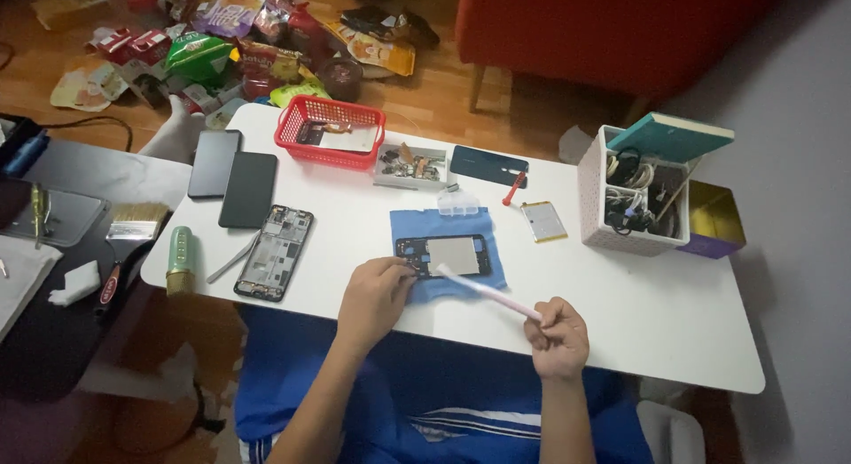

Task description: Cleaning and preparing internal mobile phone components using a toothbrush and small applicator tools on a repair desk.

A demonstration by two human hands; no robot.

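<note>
On blue cloth (448, 225), left hand (374, 296) steadies phone frame (443, 254).

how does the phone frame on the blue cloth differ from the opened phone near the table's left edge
The phone frame lies crosswise on the blue cloth; the opened phone lies lengthwise on the bare table. The left hand touches the frame and the right hand holds a pink brush over it; no hand touches the opened phone. The frame shows a pale plate; the opened phone shows dark, crowded parts. Both lie flat with insides showing.
</note>
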